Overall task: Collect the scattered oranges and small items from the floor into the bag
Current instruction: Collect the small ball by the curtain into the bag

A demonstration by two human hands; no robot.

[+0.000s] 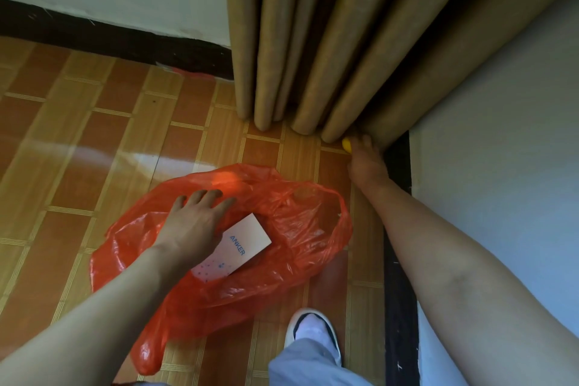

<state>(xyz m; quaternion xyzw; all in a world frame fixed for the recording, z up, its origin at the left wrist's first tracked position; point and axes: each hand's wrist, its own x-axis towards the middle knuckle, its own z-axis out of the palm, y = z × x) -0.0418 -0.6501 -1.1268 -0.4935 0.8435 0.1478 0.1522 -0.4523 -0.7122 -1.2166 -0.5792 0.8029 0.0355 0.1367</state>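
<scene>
Glossy brown tiled flooring [94, 135] fills the left of the frame, with tan pleated curtains [313, 41] hanging at upper centre. At their hem, right of centre, the right hand [365, 160] closes its fingertips on a small round yellow-orange fruit [346, 145], mostly hidden by fabric. Lower centre, the left hand [194, 219] lies with fingers spread flat on the crumpled red plastic bag [282, 229], which holds a white card box [238, 247]. The step looks like fetching a stray orange; next, it must be drawn clear and carried to the bag's mouth.
</scene>
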